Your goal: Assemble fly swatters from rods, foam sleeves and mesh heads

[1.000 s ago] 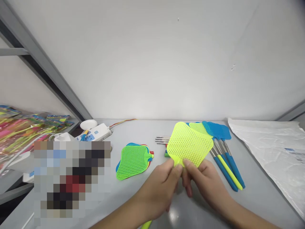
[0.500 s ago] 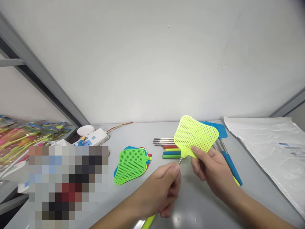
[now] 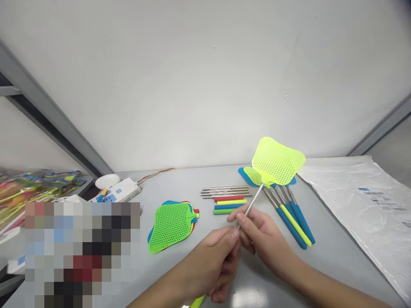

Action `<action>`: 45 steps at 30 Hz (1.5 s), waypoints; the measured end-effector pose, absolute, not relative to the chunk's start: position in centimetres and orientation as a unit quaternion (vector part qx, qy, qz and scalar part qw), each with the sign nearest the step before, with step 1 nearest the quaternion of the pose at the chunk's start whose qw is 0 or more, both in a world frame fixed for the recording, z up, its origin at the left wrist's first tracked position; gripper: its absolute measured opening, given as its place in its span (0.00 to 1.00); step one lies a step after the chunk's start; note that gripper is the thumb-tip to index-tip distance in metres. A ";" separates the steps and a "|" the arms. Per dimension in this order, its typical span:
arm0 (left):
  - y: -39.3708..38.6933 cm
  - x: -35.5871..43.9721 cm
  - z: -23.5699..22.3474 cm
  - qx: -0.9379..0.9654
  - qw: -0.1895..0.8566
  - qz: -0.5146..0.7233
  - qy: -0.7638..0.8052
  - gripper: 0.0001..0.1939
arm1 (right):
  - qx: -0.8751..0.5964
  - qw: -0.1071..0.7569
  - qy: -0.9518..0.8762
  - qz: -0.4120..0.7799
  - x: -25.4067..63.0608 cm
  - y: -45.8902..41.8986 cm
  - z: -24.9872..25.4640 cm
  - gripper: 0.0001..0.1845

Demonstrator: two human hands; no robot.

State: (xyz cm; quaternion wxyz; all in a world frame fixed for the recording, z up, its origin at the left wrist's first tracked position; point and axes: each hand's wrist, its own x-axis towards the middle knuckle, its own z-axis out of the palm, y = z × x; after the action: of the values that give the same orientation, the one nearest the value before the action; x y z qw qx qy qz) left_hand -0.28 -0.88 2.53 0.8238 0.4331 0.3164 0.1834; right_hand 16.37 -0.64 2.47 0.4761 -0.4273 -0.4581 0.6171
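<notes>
A yellow fly swatter is held up at a slant, its perforated head toward the back wall. My left hand is closed around its lower part; a yellow handle end shows below that hand. With thumb and fingers, my right hand grips the metal rod just above my left hand. Behind the raised head lie several fly swatters with blue and yellow handles, their heads partly covered. To the left rests a stack of loose swatter heads, a green one on top.
Several metal rods and loose handles in red, yellow, blue and green lie mid-table. A white plastic bag covers the right side. At left are a power strip, a white oval object, bagged goods and a blurred-out patch.
My right hand has moved from the yellow swatter head down onto the rod beside my left hand. More rod shows, and the head is farther from my hands. The view has shifted slightly.
</notes>
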 end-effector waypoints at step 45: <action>0.5 -1.9 4.2 0.452 0.828 0.103 0.316 0.20 | -0.415 0.612 -0.394 0.546 21.1 1.2 4.7 0.20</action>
State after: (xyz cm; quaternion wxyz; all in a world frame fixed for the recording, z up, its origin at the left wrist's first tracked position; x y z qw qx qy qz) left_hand -1.93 0.52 4.23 0.8276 0.4524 0.3161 0.1026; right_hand 21.08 1.19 4.72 0.6116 -0.4152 -0.3938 0.5463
